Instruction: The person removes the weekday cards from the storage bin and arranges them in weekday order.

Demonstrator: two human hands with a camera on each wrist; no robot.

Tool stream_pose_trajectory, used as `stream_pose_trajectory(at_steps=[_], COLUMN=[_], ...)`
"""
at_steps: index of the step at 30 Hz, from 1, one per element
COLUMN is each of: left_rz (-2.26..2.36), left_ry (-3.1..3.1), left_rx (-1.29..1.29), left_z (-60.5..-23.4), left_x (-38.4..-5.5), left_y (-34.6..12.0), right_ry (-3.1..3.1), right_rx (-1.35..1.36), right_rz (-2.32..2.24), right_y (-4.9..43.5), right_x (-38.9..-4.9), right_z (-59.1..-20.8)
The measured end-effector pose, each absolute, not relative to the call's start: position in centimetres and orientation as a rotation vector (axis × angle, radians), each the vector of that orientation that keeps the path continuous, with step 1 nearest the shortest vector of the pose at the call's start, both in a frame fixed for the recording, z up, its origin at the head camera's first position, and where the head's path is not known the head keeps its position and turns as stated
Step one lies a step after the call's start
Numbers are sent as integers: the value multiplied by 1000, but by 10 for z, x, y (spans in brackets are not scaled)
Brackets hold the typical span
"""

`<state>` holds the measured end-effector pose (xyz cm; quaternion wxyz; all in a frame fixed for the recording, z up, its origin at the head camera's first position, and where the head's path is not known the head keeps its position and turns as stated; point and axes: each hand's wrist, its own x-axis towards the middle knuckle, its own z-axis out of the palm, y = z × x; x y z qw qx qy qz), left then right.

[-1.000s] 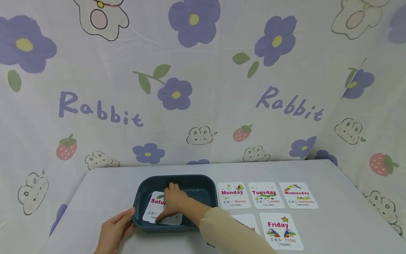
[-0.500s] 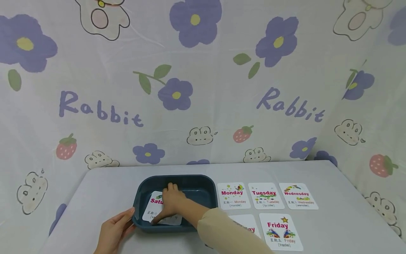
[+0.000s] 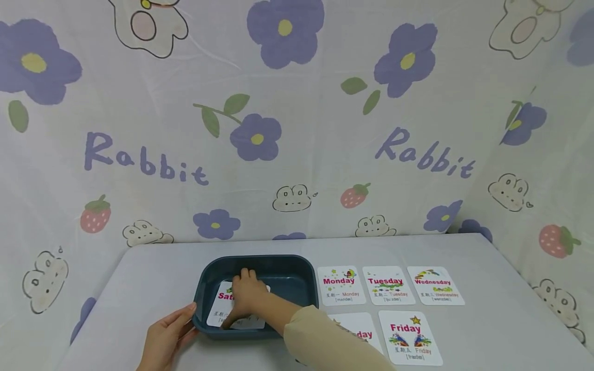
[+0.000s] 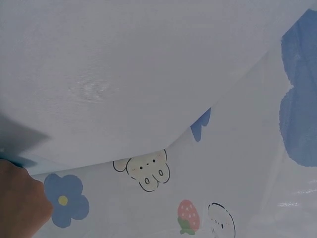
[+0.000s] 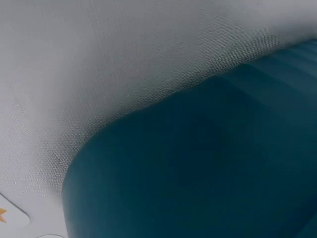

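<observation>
White table point(image 3: 478, 324), flowered curtain point(image 3: 315, 129) behind, my left hand point(image 3: 164, 335) gripping the tray point(image 3: 260, 334), my right hand point(image 3: 248, 296) over a half-hidden card point(image 3: 221, 312), its hold unclear, my sleeve point(image 3: 331, 337) part-covering another card point(image 3: 364, 325).

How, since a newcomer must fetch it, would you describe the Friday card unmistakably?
On the white table, right of the dark blue tray, lie two rows of cards. The Friday card is rightmost in the nearer row, the only one showing "Friday" in red.
</observation>
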<state>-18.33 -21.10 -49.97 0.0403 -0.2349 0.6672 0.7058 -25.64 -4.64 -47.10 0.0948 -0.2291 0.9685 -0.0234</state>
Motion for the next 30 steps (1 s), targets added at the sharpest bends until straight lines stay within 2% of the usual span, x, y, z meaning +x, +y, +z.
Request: stream_pose_trajectory(at_steps=[30], left_rz=[2147], left_ry=[2060], left_rx=[-701], left_z=[-497], left_x=[-183], left_y=[-211], right_ry=[2873], right_rx=[-626], right_rz=[-158], right_y=[-51], right_x=[-264], right_z=[-477])
